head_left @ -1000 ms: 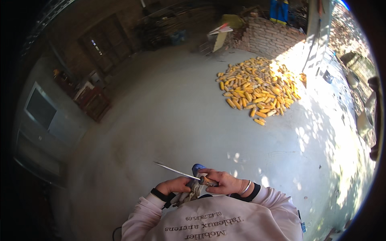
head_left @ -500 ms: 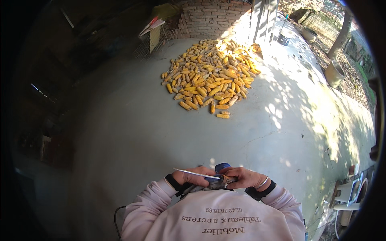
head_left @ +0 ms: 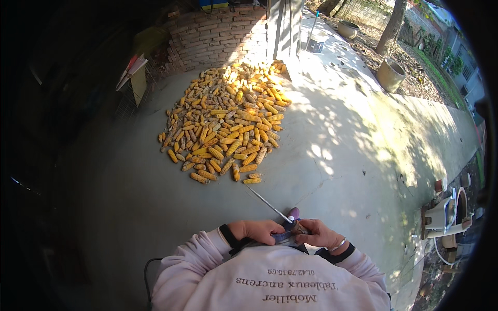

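Broad grey concrete floor [head_left: 218, 207], dappled with sunlight on the right. Far and left of centre, a brick wall [head_left: 218, 39]; before it, a spread heap of yellow corn cobs [head_left: 223, 124]. Near, a pale pink long-sleeved top [head_left: 290, 277]. Far right, a round pot [head_left: 390, 75]. Just beyond the top, a long-shafted metal tool [head_left: 277, 211] with a wooden handle, shaft slanting far and left. Around the handle, the right hand [head_left: 320, 236], closed; beside it, the left hand [head_left: 259, 231], fingers bent against blue material [head_left: 281, 237], whether gripping or merely touching impossible to tell. On the right wrist, a silver bangle [head_left: 339, 244].
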Demonstrator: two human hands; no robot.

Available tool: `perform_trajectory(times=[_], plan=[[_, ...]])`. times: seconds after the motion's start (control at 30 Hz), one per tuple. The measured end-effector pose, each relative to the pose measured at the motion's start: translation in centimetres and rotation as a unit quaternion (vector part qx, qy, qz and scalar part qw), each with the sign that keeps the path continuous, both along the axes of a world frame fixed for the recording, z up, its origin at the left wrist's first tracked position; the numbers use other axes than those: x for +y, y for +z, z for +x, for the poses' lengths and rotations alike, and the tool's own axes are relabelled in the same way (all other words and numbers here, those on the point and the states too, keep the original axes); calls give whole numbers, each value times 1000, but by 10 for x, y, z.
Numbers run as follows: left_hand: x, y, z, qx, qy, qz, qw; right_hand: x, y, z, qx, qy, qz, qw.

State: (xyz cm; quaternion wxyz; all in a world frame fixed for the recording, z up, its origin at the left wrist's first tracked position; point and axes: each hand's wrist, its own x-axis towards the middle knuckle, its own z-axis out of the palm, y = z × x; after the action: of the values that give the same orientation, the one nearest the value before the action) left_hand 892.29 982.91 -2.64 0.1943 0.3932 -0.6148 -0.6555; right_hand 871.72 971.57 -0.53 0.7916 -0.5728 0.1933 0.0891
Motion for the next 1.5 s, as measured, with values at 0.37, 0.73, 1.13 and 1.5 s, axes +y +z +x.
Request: perform_trajectory(times=[0.37, 0.73, 1.13, 1.5], plan=[[-206, 9, 45, 29, -33, 62, 997, -210, -17, 45, -101, 52, 47, 992], [-402, 6, 136, -288, 35, -152, 945, -361, -5, 97, 45, -147, -205, 967], [-523, -31, 204, -398, -190, 49, 896, -471, -96, 53, 239, -433, -206, 844], [-697, -24, 115, -381, -187, -6, 905, -534, -121, -7, 262, -480, -166, 820]])
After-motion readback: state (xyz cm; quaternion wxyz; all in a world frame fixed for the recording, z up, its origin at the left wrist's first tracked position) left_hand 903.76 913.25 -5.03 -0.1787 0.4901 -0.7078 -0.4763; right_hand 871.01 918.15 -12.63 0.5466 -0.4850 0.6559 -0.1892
